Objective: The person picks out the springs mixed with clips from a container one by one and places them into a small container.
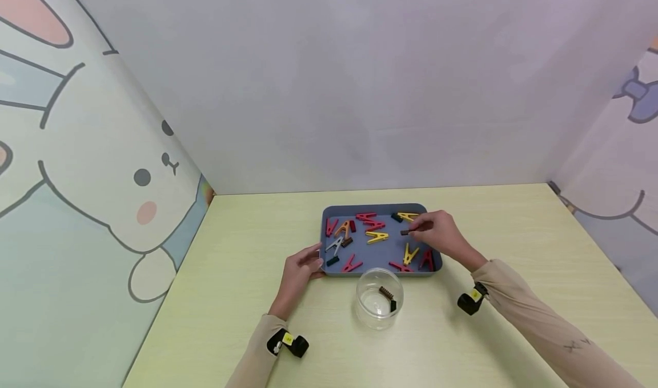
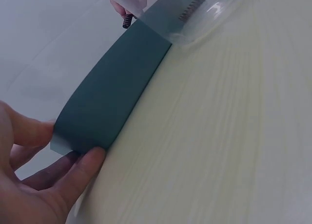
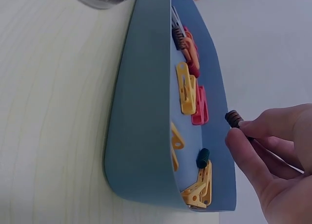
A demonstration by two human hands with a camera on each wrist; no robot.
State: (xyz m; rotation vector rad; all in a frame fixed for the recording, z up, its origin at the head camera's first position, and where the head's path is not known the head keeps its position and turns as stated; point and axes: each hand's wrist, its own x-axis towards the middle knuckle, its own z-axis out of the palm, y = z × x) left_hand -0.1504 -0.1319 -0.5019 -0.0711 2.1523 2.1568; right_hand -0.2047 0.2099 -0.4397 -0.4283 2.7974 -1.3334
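While the right hand (image 1: 440,234) pinches a partly hidden cylinder (image 3: 233,118), the left hand (image 1: 298,269) grips the tray (image 1: 377,256).

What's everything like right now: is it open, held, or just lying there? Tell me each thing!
Blue-grey rectangular tray: flat on the table, its corner held
Clear round tub: upright, open on top
Two small dark ridged pieces: lying in the tub
Small brown ridged cylinder: pinched, lifted
Red, yellow, orange and grey clips: lying in the tray
Left hand: holding the tray
Right hand: pinching the cylinder
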